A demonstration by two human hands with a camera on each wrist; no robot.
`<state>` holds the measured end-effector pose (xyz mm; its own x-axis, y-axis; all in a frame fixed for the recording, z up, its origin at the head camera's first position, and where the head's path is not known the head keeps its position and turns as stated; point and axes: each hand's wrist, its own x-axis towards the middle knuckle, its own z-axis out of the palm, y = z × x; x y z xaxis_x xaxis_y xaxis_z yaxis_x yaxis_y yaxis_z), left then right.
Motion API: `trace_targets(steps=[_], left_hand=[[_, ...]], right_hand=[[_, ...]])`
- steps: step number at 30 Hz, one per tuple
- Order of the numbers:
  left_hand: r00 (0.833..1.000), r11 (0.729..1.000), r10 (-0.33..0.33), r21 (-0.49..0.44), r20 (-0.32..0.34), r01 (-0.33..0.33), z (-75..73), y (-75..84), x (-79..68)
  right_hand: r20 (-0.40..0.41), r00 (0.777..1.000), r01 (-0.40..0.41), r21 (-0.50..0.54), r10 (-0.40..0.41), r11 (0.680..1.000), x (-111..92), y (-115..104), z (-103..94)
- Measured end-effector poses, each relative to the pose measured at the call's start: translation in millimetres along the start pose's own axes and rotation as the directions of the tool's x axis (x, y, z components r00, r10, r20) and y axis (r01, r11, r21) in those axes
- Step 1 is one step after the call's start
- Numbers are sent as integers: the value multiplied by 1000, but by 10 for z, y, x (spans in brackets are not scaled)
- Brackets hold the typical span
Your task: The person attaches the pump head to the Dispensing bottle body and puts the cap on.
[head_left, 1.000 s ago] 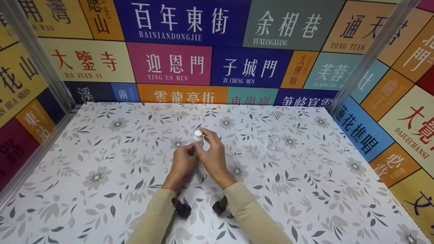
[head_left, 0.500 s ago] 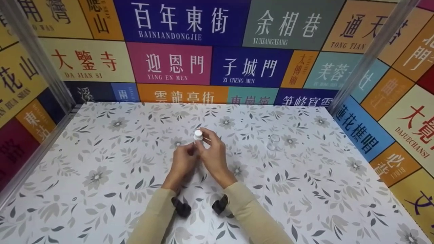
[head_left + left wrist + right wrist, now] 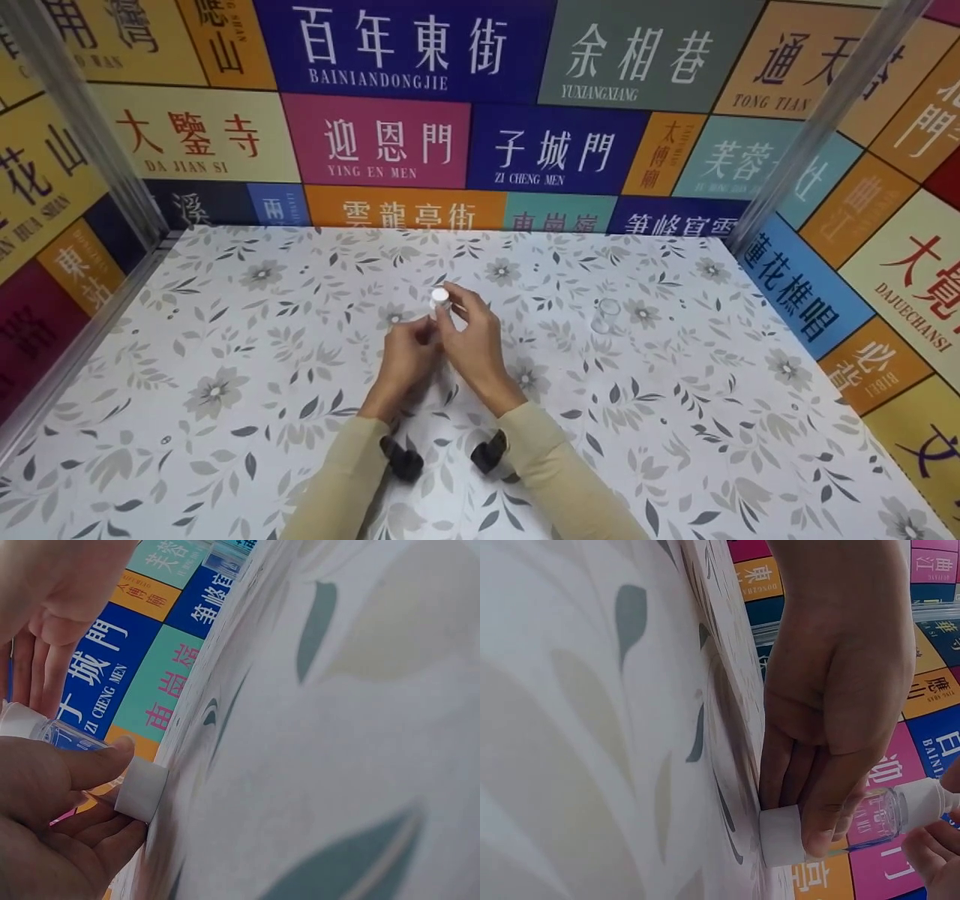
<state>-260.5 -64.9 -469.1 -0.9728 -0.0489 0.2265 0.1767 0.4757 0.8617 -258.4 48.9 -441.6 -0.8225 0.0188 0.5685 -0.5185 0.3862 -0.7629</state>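
Observation:
A small clear bottle (image 3: 71, 736) stands upright close over the table, with a white cap (image 3: 440, 296) on top and a white base (image 3: 142, 789) below. My left hand (image 3: 409, 352) grips its lower body, thumb across the clear wall just above the base. From the right, my right hand (image 3: 472, 341) pinches the cap, thumb on the near side and index finger behind. In the right wrist view the right fingertips (image 3: 928, 851) lie around the cap's edge, while the left hand (image 3: 832, 705) reaches in from above.
A small clear glass vessel (image 3: 606, 316) stands on the table to the right of the hands. The table (image 3: 225, 322) has a floral cover. Colourful printed panels (image 3: 375, 142) rise behind and at both sides, with clear corner posts (image 3: 817, 127).
My right thumb has crept up toward the cap and the right fingers have shifted slightly around it. The bottle's top tilts a little. My left hand keeps its grip in place.

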Motion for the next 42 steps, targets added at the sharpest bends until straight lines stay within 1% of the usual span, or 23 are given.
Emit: trace_targets(steps=[5,10,19,23,28,32,38,40,42], left_hand=[[1000,1000,1,-9,2,-1,-8,6,1],[1000,1000,-3,-23,1,3,-7,-6,-1],[1000,1000,5,26,4,-6,2,-4,-10],[1000,999,-4,32,1,4,0,4,-9],[1000,999,9,35,-7,-9,1,-6,-7],[1000,1000,7,22,-5,-7,-1,-13,-11],[1000,1000,-1,9,3,1,-4,-15,-17],[1000,1000,-3,13,5,3,-8,-12,-13],[1000,1000,11,16,-3,-11,-11,-12,-10]], right_hand=[[3,1000,26,13,-26,1000,3,0,-7],[-3,1000,30,32,-30,999,1,-1,-7],[3,997,71,62,-71,996,-15,28,-20],[8,998,64,53,-65,997,-14,41,-17],[1,999,52,42,-52,998,-16,49,-11],[-10,998,60,38,-59,997,-16,43,-13],[-38,998,56,52,-54,997,-4,52,-14],[-38,998,53,65,-51,996,1,54,-16],[-30,998,60,68,-58,996,4,60,-14]])
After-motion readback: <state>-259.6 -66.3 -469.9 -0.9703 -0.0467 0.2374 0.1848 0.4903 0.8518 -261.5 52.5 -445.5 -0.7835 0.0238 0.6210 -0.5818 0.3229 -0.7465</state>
